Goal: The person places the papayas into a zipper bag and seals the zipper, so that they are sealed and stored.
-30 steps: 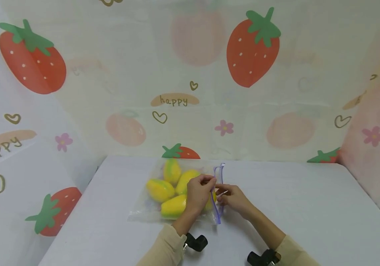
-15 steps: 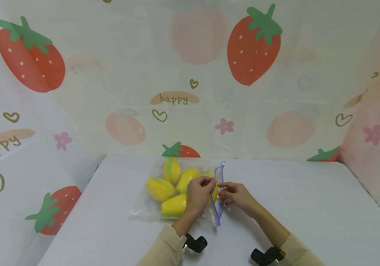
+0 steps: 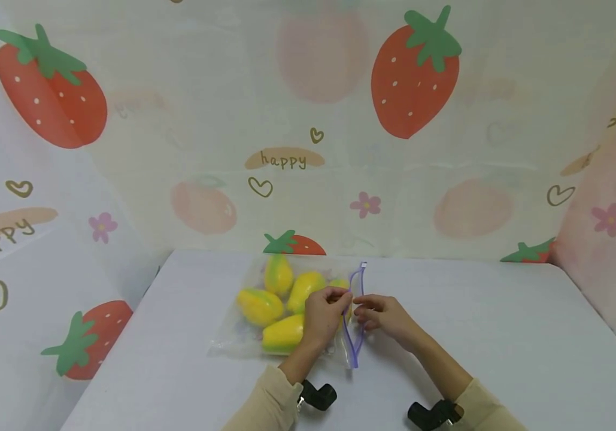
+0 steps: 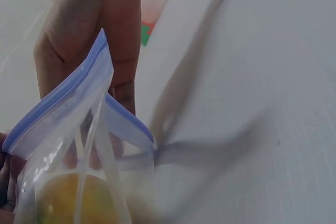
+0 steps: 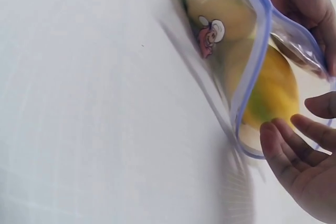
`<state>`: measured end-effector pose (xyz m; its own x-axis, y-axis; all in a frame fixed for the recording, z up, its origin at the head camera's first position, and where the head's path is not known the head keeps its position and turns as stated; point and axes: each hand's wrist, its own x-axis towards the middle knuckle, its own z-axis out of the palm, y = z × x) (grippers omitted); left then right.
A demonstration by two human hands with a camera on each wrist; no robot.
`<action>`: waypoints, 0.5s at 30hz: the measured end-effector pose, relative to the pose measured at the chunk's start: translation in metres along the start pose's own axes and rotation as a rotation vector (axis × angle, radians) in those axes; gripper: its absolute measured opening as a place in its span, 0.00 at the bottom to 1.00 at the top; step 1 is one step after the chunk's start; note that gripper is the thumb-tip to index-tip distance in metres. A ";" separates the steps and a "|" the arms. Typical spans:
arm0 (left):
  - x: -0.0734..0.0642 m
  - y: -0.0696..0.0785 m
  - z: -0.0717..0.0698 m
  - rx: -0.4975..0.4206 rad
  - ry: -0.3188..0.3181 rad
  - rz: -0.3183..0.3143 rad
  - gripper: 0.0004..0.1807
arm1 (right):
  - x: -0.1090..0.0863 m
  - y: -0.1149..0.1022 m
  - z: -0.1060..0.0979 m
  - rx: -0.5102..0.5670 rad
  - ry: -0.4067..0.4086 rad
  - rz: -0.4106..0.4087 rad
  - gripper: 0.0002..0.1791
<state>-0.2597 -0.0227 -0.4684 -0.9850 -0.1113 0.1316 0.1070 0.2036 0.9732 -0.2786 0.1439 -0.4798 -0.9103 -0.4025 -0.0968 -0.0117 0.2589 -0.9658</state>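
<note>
A clear zip bag (image 3: 227, 341) lies on the table, holding several yellow-green fruits (image 3: 278, 275) shaped like mangoes or papayas. Its purple-blue zip strip (image 3: 352, 347) runs along the right side, where the mouth gapes. My left hand (image 3: 321, 317) pinches one side of the mouth between thumb and fingers, covering part of the fruits. Just right of the opening is my right hand (image 3: 388, 317), fingers loosely bent with nothing gripped. In the right wrist view, its fingertips (image 5: 270, 129) are right at the rim, in front of a yellow fruit (image 5: 275, 85) inside the bag.
The white tabletop (image 3: 501, 335) stretches out on both sides of the bag. A strawberry-print curtain (image 3: 415, 203) hangs behind and beside the table. Black wrist cameras (image 3: 318, 395) sit at both sleeves. A small cartoon print (image 5: 210, 38) shows on the bag.
My right hand has drawn slightly to the right, away from the zip strip, and the bag's mouth gapes wider. My left hand keeps its pinch in nearly the same place.
</note>
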 end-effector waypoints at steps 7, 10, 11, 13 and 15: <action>0.000 -0.001 0.001 0.011 0.007 0.016 0.09 | 0.000 -0.005 -0.011 -0.046 0.057 0.018 0.20; 0.000 -0.002 0.001 0.020 0.010 0.041 0.09 | 0.001 -0.005 -0.015 -0.034 0.075 0.016 0.21; 0.000 -0.002 0.001 0.023 0.013 0.051 0.09 | 0.001 -0.005 -0.017 -0.031 0.081 0.016 0.21; 0.000 -0.003 0.002 0.033 0.017 0.058 0.09 | 0.002 -0.005 -0.020 -0.029 0.094 0.021 0.21; 0.000 -0.003 0.002 0.043 0.019 0.050 0.09 | 0.003 -0.005 -0.022 -0.017 0.113 0.030 0.20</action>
<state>-0.2602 -0.0211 -0.4717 -0.9760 -0.1180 0.1833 0.1493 0.2508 0.9565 -0.2905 0.1612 -0.4701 -0.9512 -0.2929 -0.0970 0.0101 0.2846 -0.9586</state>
